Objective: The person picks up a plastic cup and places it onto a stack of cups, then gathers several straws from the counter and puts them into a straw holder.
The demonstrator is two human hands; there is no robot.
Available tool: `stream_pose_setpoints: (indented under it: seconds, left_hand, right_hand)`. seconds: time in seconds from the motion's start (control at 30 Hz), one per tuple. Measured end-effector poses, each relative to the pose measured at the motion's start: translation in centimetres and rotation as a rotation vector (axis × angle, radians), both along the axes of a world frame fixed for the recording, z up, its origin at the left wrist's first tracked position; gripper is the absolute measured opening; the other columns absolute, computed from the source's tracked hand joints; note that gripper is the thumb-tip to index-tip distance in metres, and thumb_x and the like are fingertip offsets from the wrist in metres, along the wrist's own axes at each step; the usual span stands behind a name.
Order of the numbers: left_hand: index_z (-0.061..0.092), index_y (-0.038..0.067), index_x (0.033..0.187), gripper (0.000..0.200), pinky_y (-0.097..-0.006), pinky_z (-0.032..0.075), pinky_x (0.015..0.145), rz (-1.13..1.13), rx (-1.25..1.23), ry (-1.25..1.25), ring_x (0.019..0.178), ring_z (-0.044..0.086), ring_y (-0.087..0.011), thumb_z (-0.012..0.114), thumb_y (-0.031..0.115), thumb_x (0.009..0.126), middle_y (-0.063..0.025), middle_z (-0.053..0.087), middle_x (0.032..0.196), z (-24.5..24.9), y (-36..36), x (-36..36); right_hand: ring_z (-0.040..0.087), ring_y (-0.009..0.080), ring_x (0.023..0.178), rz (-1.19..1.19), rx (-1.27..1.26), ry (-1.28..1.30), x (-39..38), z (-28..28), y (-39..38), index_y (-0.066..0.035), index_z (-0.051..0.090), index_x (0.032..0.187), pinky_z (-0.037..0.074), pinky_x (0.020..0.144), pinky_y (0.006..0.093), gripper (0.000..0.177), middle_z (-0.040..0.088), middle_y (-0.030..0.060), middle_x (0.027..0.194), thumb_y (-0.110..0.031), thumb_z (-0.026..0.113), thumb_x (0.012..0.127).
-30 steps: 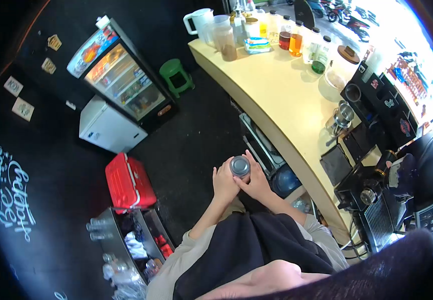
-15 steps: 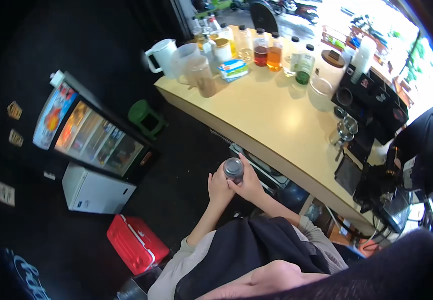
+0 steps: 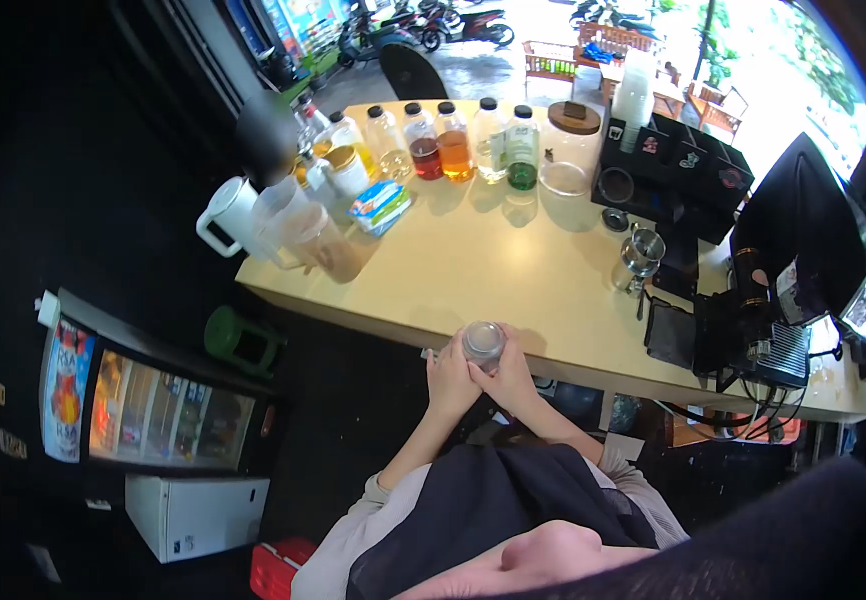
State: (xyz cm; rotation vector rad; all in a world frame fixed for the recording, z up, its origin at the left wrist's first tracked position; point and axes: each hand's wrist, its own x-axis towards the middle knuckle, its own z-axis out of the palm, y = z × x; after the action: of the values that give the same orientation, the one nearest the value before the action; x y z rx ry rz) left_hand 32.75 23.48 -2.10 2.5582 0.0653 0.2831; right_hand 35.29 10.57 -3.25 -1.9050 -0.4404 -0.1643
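Note:
Between my two hands is a clear, round-topped container (image 3: 483, 341), held upright in front of my apron near the counter's front edge. My left hand (image 3: 452, 380) wraps its left side, and my right hand (image 3: 509, 376) wraps its right side, with the fingertips close together below it. The lower part of the container is hidden by my fingers. Just beyond my hands lies the light wooden counter (image 3: 433, 285).
Pitchers (image 3: 323, 245), a wipes packet (image 3: 381, 207) and several bottles (image 3: 454, 150) line the counter's left and back. A metal jigger (image 3: 643, 250), black organizer (image 3: 673, 165) and coffee machine (image 3: 763, 330) stand right. A glass-door fridge (image 3: 168, 405) is at left.
The view has turned toward the counter, which now lies straight ahead. My hands, still around the container, are nearer the counter's front edge.

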Motion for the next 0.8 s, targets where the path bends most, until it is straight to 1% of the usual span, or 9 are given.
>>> stream_pose_setpoints:
  seconds: [0.1,0.2,0.23,0.3,0.43,0.5,0.57,0.63,0.8]
  left_hand:
    - [0.039,0.003,0.138,0.090,-0.0641,0.031,0.105,-0.083,-0.015,-0.024,0.117,0.057,-0.0340,0.076,0.048,0.070,-0.0173,0.060,0.125,0.3,-0.5,3.6]
    - [0.038,0.002,0.139,0.090,-0.0646,0.031,0.104,-0.108,0.061,0.000,0.117,0.056,-0.0338,0.075,0.048,0.071,-0.0169,0.060,0.124,1.1,-1.7,7.1]
    - [0.038,0.002,0.139,0.089,-0.0652,0.030,0.104,-0.133,0.106,0.024,0.118,0.055,-0.0330,0.074,0.048,0.072,-0.0163,0.060,0.124,1.2,-1.9,8.4]
    - [0.037,0.002,0.140,0.088,-0.0654,0.030,0.105,-0.167,0.156,0.010,0.119,0.055,-0.0322,0.073,0.047,0.073,-0.0162,0.059,0.124,2.0,-2.4,10.9]
    - [0.040,0.003,0.139,0.088,-0.0652,0.029,0.106,-0.221,0.230,0.057,0.121,0.054,-0.0302,0.072,0.051,0.073,-0.0157,0.058,0.127,3.5,-4.0,15.4]
    - [0.041,0.003,0.139,0.087,-0.0650,0.029,0.106,-0.272,0.268,0.072,0.121,0.054,-0.0297,0.071,0.054,0.074,-0.0155,0.058,0.127,1.8,-4.7,18.2]
    - [0.043,0.003,0.138,0.087,-0.0649,0.029,0.106,-0.321,0.305,0.085,0.122,0.054,-0.0291,0.069,0.057,0.075,-0.0153,0.058,0.127,1.8,-5.5,20.3]
    - [0.046,0.004,0.137,0.086,-0.0626,0.031,0.106,-0.408,0.297,0.162,0.122,0.055,-0.0284,0.066,0.063,0.077,-0.0153,0.059,0.128,3.9,-6.7,22.0]
    - [0.046,0.005,0.137,0.084,-0.0573,0.033,0.107,-0.477,0.255,0.016,0.121,0.055,-0.0285,0.061,0.066,0.080,-0.0161,0.059,0.128,7.7,-9.9,27.0]
  right_hand:
    - [0.052,0.0415,0.117,-0.135,-0.107,-0.081,2.5,0.4,-0.9,0.006,0.033,0.136,0.043,0.098,0.0467,0.083,0.050,0.0269,0.127,-0.029,0.077,0.075]
    - [0.053,0.0415,0.116,-0.173,-0.081,-0.032,5.9,0.1,-1.9,0.007,0.034,0.136,0.044,0.097,0.0471,0.084,0.051,0.0260,0.126,-0.030,0.078,0.075]
    - [0.053,0.0415,0.116,-0.186,-0.077,-0.034,6.9,0.2,-2.3,0.007,0.034,0.136,0.044,0.097,0.0471,0.084,0.051,0.0260,0.126,-0.030,0.078,0.075]
    - [0.058,0.0420,0.113,-0.269,-0.183,-0.195,8.9,0.9,-3.0,0.007,0.032,0.135,0.049,0.092,0.0456,0.084,0.055,0.0274,0.121,-0.024,0.079,0.073]
    - [0.060,0.0423,0.110,-0.303,-0.105,-0.122,13.1,2.0,-4.7,0.005,0.034,0.134,0.050,0.089,0.0461,0.081,0.057,0.0275,0.120,-0.024,0.079,0.073]
    - [0.061,0.0432,0.107,-0.350,-0.149,-0.160,15.1,1.8,-6.0,0.004,0.033,0.134,0.051,0.086,0.0461,0.079,0.058,0.0278,0.116,-0.024,0.078,0.074]
    - [0.061,0.0436,0.106,-0.390,-0.177,-0.149,16.7,3.3,-7.6,0.003,0.033,0.134,0.052,0.085,0.0459,0.078,0.058,0.0283,0.116,-0.025,0.077,0.075]
    - [0.061,0.0439,0.105,-0.421,-0.210,-0.148,18.2,5.6,-9.4,0.003,0.033,0.133,0.052,0.084,0.0457,0.077,0.058,0.0288,0.115,-0.026,0.076,0.076]
    - [0.060,0.0445,0.103,-0.482,-0.288,-0.299,22.2,11.3,-13.2,0.003,0.035,0.132,0.051,0.084,0.0448,0.077,0.056,0.0275,0.117,-0.032,0.075,0.077]
